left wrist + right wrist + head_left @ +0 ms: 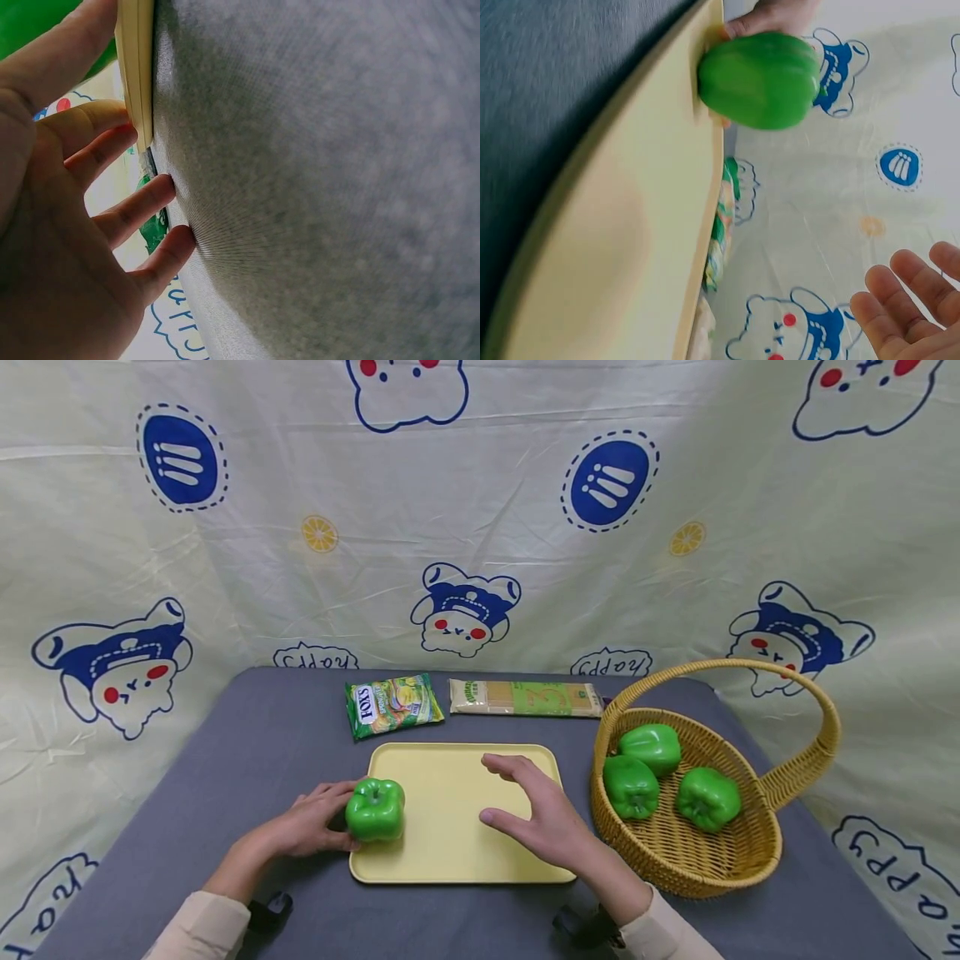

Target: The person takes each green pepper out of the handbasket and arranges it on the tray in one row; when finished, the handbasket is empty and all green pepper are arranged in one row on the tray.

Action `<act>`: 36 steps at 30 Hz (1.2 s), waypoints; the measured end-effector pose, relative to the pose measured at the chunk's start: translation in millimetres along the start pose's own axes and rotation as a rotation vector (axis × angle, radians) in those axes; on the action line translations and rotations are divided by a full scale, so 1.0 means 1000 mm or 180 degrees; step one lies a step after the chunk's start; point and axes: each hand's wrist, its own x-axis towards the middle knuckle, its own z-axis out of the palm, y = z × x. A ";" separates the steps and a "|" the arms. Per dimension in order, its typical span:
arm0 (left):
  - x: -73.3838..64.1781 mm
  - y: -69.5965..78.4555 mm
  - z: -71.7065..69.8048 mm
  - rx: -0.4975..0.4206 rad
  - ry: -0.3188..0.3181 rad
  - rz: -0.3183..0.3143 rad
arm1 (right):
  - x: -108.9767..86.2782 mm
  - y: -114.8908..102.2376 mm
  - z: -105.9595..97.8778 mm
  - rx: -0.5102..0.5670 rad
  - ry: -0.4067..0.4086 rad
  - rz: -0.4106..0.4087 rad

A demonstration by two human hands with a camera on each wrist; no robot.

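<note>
A green bell pepper [375,810] sits at the left edge of a pale yellow tray [465,860]. Just left of it is my left hand [321,820], fingers spread and slightly bent. In the left wrist view the thumb and two fingertips are right at the tray's rim [136,75], while the other fingertips reach the grey cloth. Over the tray's right part hovers my right hand [543,818], thumb and fingers apart, holding nothing. The right wrist view shows its fingers [900,300] away from the pepper [761,81].
On the right stands a wicker basket [701,868] with a tall handle [802,768] and several green peppers [708,798] inside. Behind the tray lie a green FOX'S candy bag [393,705] and a long packet [525,698]. A printed curtain [480,485] hangs behind the table.
</note>
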 end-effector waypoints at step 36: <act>0.001 -0.001 0.000 -0.0045 -0.0068 -0.0065 | -0.055 0.051 -0.095 -0.0452 0.0479 0.0874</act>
